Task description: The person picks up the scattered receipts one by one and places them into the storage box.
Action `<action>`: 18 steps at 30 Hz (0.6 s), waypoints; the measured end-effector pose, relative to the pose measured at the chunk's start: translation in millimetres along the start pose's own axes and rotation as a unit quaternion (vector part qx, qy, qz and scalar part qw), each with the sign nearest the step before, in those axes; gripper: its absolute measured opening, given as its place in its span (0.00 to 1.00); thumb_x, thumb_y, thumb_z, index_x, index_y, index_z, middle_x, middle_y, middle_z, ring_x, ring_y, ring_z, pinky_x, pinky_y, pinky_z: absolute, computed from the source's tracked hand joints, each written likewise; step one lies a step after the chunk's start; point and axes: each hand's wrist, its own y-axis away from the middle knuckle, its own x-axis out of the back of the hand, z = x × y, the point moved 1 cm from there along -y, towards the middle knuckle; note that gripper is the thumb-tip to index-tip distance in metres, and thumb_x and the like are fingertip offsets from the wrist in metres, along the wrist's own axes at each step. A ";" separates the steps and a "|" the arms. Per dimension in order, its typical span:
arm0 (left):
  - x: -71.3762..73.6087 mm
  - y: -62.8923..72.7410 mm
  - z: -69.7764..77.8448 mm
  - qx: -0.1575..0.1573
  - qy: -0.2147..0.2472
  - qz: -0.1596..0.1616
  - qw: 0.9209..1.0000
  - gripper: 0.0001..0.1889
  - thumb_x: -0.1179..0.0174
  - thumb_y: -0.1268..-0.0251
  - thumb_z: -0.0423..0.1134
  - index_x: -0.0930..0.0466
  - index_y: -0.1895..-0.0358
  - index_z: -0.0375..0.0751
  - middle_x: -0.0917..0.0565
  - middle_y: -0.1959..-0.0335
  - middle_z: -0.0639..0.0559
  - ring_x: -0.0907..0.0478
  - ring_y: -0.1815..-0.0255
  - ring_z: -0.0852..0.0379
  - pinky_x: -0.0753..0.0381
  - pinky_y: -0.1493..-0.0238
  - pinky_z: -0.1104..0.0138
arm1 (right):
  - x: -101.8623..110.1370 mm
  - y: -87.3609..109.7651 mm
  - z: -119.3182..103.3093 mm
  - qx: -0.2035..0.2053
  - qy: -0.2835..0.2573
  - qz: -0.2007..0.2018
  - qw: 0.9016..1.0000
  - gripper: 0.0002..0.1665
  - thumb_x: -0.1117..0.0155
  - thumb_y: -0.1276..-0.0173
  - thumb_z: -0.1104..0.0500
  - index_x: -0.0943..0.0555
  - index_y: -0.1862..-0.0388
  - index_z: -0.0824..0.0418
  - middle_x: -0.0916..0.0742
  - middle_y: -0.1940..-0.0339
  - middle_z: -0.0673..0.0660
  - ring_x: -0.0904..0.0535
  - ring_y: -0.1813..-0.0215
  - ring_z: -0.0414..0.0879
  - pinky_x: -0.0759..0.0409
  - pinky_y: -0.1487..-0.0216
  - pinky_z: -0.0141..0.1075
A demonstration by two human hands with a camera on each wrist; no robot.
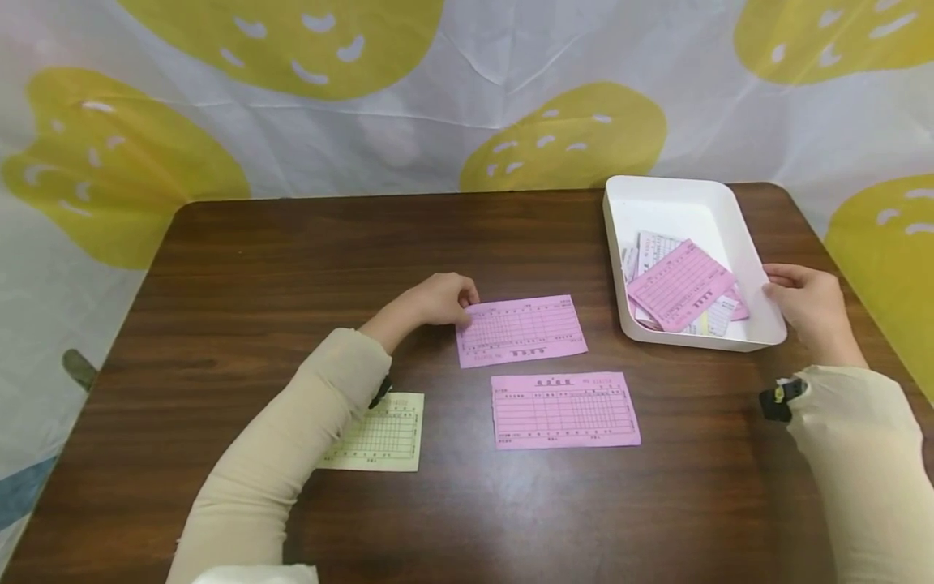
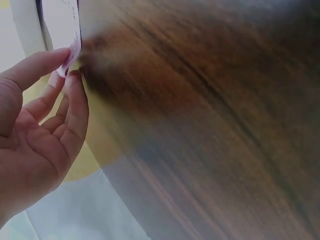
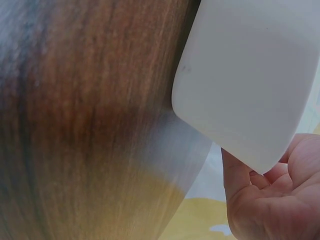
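Observation:
My left hand (image 1: 436,300) pinches the left edge of a pink printed form slip (image 1: 527,331). In the left wrist view the slip's edge (image 2: 75,42) curls up between thumb and fingertips. A second pink slip (image 1: 565,412) lies flat on the table just below it. Partly under my left forearm is a pale green slip (image 1: 383,434), its left side hidden. At the right, my right hand (image 1: 810,308) grips the side of a white tray (image 1: 755,280); in the right wrist view, thumb and fingers are around the tray's edge (image 3: 245,95).
Inside the tray, a pink slip (image 1: 682,284) lies over several white and pink papers. The tray stands near the back right corner of the brown wooden table (image 1: 328,251). A white cloth with yellow patterns (image 1: 409,146) hangs behind the table.

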 end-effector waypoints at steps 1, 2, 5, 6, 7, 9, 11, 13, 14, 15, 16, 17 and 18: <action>0.5 0.2 0.0 0.001 -0.002 0.001 1.000 0.13 0.40 0.41 0.33 0.21 0.52 0.37 0.22 0.61 0.47 0.28 0.58 0.54 0.29 0.57 0.68 | 0.0 -0.4 0.1 0.001 0.000 0.000 1.000 0.28 0.53 0.28 0.59 0.33 0.35 0.75 0.30 0.80 0.24 0.33 0.72 0.20 0.27 0.73 0.15; 0.9 0.4 0.1 0.003 -0.002 0.002 1.000 0.13 0.41 0.41 0.33 0.21 0.52 0.37 0.23 0.62 0.48 0.28 0.59 0.54 0.30 0.59 0.69 | 0.2 -0.5 0.1 0.001 -0.001 0.000 1.000 0.28 0.53 0.28 0.59 0.34 0.35 0.75 0.30 0.80 0.24 0.33 0.72 0.21 0.27 0.73 0.15; 2.4 1.7 1.4 0.004 -0.002 0.009 1.000 0.11 0.43 0.38 0.34 0.20 0.53 0.37 0.22 0.63 0.47 0.28 0.61 0.55 0.30 0.60 0.69 | 0.7 -0.4 -0.4 0.002 0.001 0.001 1.000 0.28 0.52 0.28 0.60 0.34 0.35 0.76 0.30 0.80 0.24 0.33 0.72 0.20 0.27 0.73 0.15; 2.9 2.3 2.0 0.004 -0.003 0.011 1.000 0.11 0.44 0.37 0.34 0.20 0.53 0.37 0.21 0.63 0.47 0.28 0.61 0.55 0.29 0.60 0.69 | 0.9 -0.5 -0.4 0.001 0.002 0.001 1.000 0.28 0.53 0.28 0.60 0.34 0.35 0.76 0.30 0.80 0.24 0.33 0.72 0.20 0.27 0.73 0.15; 3.4 2.7 2.4 0.003 -0.005 0.014 1.000 0.11 0.45 0.36 0.34 0.20 0.53 0.37 0.21 0.63 0.47 0.28 0.61 0.55 0.29 0.60 0.69 | 1.1 -0.4 -0.4 0.001 0.000 0.001 1.000 0.28 0.52 0.28 0.60 0.34 0.35 0.76 0.30 0.80 0.24 0.33 0.72 0.20 0.27 0.73 0.15; 4.5 3.4 2.6 0.003 -0.006 0.019 1.000 0.11 0.45 0.34 0.35 0.19 0.53 0.37 0.20 0.63 0.46 0.27 0.61 0.55 0.28 0.59 0.69 | 0.9 -0.1 -0.4 -0.001 -0.001 0.000 1.000 0.28 0.53 0.28 0.59 0.34 0.35 0.75 0.30 0.80 0.24 0.33 0.72 0.21 0.27 0.73 0.16; 5.3 3.8 2.0 0.004 -0.004 0.023 1.000 0.11 0.46 0.34 0.35 0.19 0.53 0.37 0.19 0.62 0.46 0.27 0.61 0.55 0.27 0.59 0.69 | 0.5 0.3 -0.2 -0.003 0.001 -0.001 1.000 0.28 0.52 0.28 0.59 0.34 0.35 0.75 0.30 0.80 0.24 0.33 0.72 0.21 0.27 0.73 0.16; 6.3 4.1 1.2 0.003 0.000 0.026 1.000 0.11 0.45 0.34 0.35 0.19 0.53 0.37 0.18 0.61 0.45 0.26 0.61 0.55 0.26 0.58 0.68 | 0.2 0.7 -0.4 -0.005 0.005 -0.002 1.000 0.28 0.52 0.28 0.58 0.34 0.34 0.74 0.30 0.79 0.24 0.33 0.71 0.22 0.26 0.72 0.17; 6.7 4.2 0.8 0.002 0.004 0.028 1.000 0.11 0.45 0.34 0.35 0.19 0.54 0.37 0.18 0.61 0.45 0.26 0.61 0.55 0.26 0.58 0.68 | 0.3 0.9 -0.4 -0.006 0.007 -0.003 1.000 0.29 0.52 0.28 0.58 0.34 0.34 0.73 0.30 0.79 0.24 0.33 0.71 0.22 0.26 0.72 0.17; 7.1 4.1 0.5 0.001 0.008 0.030 1.000 0.10 0.45 0.34 0.35 0.19 0.54 0.37 0.18 0.61 0.45 0.26 0.61 0.54 0.26 0.58 0.68 | 0.3 0.9 -0.6 -0.006 0.008 -0.004 1.000 0.29 0.52 0.28 0.57 0.34 0.34 0.73 0.31 0.79 0.24 0.33 0.71 0.22 0.26 0.72 0.17; 7.6 4.0 0.1 -0.001 0.011 0.033 0.999 0.10 0.45 0.34 0.35 0.18 0.54 0.37 0.18 0.60 0.45 0.26 0.61 0.55 0.25 0.58 0.68 | 0.5 1.0 -0.7 -0.006 0.009 -0.004 1.000 0.29 0.52 0.28 0.57 0.34 0.34 0.73 0.30 0.79 0.24 0.33 0.71 0.22 0.26 0.72 0.17; 7.9 3.8 -0.1 -0.003 0.014 0.035 0.999 0.10 0.45 0.34 0.34 0.18 0.54 0.36 0.18 0.60 0.44 0.26 0.61 0.54 0.25 0.58 0.68 | 0.6 0.9 -0.9 -0.005 0.010 -0.004 1.000 0.29 0.52 0.28 0.57 0.34 0.34 0.73 0.30 0.79 0.24 0.33 0.71 0.22 0.26 0.72 0.17; 8.3 3.4 -0.2 -0.006 0.016 0.039 0.999 0.10 0.45 0.34 0.34 0.18 0.54 0.36 0.17 0.60 0.44 0.26 0.61 0.54 0.25 0.58 0.68 | 0.6 0.8 -1.2 -0.005 0.010 -0.004 1.000 0.29 0.52 0.28 0.57 0.34 0.34 0.74 0.30 0.79 0.24 0.33 0.71 0.22 0.26 0.72 0.17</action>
